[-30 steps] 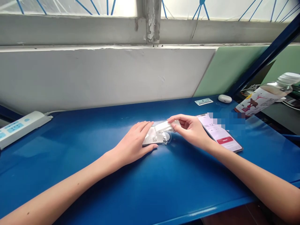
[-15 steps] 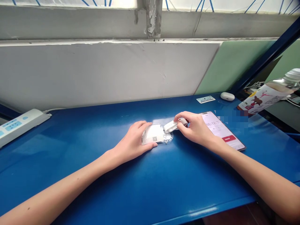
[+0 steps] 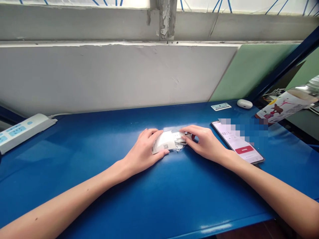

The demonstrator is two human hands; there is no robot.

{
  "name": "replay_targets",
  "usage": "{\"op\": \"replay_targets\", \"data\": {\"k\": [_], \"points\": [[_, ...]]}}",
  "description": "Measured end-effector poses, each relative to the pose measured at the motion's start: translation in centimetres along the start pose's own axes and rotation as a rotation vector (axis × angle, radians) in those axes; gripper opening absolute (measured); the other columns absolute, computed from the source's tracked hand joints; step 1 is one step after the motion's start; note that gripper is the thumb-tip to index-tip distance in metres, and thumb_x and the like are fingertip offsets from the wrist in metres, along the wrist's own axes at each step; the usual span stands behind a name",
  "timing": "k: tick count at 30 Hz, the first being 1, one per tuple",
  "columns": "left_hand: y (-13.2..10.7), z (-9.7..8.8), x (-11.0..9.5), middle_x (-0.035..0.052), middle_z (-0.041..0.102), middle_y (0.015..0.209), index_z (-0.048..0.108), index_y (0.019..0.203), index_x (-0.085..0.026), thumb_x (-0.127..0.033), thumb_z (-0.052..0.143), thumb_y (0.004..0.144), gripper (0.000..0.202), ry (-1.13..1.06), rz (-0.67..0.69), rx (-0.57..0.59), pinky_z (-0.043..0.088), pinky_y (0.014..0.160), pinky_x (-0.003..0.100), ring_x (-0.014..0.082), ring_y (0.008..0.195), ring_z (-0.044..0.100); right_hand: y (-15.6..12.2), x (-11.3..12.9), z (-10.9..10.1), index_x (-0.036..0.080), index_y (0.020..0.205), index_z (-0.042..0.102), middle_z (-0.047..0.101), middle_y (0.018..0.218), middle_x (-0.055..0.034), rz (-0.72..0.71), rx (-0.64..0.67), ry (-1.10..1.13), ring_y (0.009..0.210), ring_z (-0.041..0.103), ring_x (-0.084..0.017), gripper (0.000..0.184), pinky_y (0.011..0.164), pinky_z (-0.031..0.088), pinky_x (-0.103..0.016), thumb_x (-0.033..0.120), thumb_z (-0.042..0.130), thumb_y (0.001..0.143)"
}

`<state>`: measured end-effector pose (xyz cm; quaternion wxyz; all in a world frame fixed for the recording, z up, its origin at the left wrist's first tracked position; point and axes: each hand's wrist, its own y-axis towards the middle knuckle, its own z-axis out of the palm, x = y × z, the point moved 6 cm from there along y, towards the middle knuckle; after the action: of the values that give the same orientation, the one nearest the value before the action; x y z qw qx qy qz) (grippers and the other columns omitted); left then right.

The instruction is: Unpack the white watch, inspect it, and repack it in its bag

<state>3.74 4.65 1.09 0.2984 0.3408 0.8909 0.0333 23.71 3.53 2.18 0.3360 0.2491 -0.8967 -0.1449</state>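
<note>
A small white packet (image 3: 164,142) with a printed code lies at the middle of the blue table (image 3: 174,199). My left hand (image 3: 143,152) grips its left side between thumb and fingers. My right hand (image 3: 205,143) is closed on a small white oblong piece (image 3: 179,136) and presses it against the packet's right end. A bit of clear wrapping (image 3: 178,147) shows under that end. Part of the white piece is hidden by my fingers.
A phone (image 3: 238,142) with a lit timer screen lies just right of my right hand. Farther back sit a white card (image 3: 221,106) and a white earbud case (image 3: 244,104). A bottle (image 3: 286,104) lies at the far right, a power strip (image 3: 22,130) at the far left.
My right hand brought the white oblong piece down and left against the packet. My left hand closed around the packet's left side and tilted it slightly.
</note>
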Motion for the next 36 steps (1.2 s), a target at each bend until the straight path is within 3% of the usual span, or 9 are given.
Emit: {"op": "replay_targets", "data": {"k": [6, 12, 16, 23, 30, 36], "points": [[-0.2, 0.4, -0.1, 0.0138, 0.055, 0.131, 0.049, 0.137, -0.018, -0.042, 0.070, 0.086, 0.060, 0.029, 0.075, 0.021, 0.021, 0.119, 0.059, 0.0314, 0.127, 0.051, -0.1, 0.7, 0.7, 0.021, 0.112, 0.067, 0.074, 0.109, -0.0100, -0.065, 0.016, -0.002, 0.096, 0.070, -0.024, 0.021, 0.082, 0.057, -0.038, 0.025, 0.054, 0.096], [-0.3, 0.4, 0.0, 0.0134, 0.054, 0.132, 0.050, 0.136, -0.021, -0.044, 0.069, 0.087, 0.057, 0.033, 0.059, 0.003, 0.040, 0.109, 0.054, 0.0343, 0.127, 0.049, -0.1, 1.0, 0.7, 0.021, 0.106, 0.069, 0.072, 0.115, -0.0118, -0.082, 0.045, -0.122, 0.106, 0.066, -0.028, 0.017, 0.090, 0.055, -0.045, 0.025, 0.060, 0.092], [-0.3, 0.4, -0.1, 0.0142, 0.053, 0.132, 0.050, 0.136, -0.019, -0.044, 0.068, 0.087, 0.057, 0.042, 0.066, 0.002, 0.044, 0.106, 0.051, 0.0329, 0.125, 0.050, -0.1, 1.1, 0.0, 0.020, 0.105, 0.069, 0.069, 0.122, -0.0133, -0.111, 0.097, -0.206, 0.108, 0.065, -0.029, 0.018, 0.090, 0.054, -0.044, 0.027, 0.058, 0.093], [-0.3, 0.3, -0.2, 0.0166, 0.053, 0.132, 0.050, 0.134, -0.015, -0.042, 0.068, 0.088, 0.057, 0.059, 0.095, -0.006, 0.046, 0.103, 0.048, 0.0326, 0.124, 0.050, 0.1, 1.5, -1.8, 0.016, 0.107, 0.069, 0.076, 0.086, -0.0076, -0.044, 0.063, -0.336, 0.080, 0.069, -0.025, 0.022, 0.075, 0.054, -0.041, 0.028, 0.056, 0.094], [-0.4, 0.5, -0.1, 0.0166, 0.053, 0.131, 0.051, 0.134, -0.017, -0.046, 0.066, 0.089, 0.056, 0.074, 0.096, -0.008, 0.048, 0.102, 0.048, 0.0322, 0.124, 0.052, -0.7, 3.0, 0.6, 0.013, 0.121, 0.063, 0.075, 0.095, -0.0138, -0.118, 0.206, -0.277, 0.084, 0.068, -0.026, 0.032, 0.073, 0.055, -0.039, 0.027, 0.048, 0.098], [-0.5, 0.6, 0.2, 0.0163, 0.055, 0.135, 0.049, 0.137, -0.018, -0.047, 0.064, 0.090, 0.058, 0.081, 0.084, -0.011, 0.045, 0.106, 0.050, 0.0334, 0.129, 0.050, -1.0, 3.2, 1.3, 0.014, 0.145, 0.042, 0.069, 0.123, -0.0148, -0.102, 0.272, -0.049, 0.102, 0.066, -0.026, 0.047, 0.086, 0.055, -0.041, 0.022, 0.044, 0.099]]}}
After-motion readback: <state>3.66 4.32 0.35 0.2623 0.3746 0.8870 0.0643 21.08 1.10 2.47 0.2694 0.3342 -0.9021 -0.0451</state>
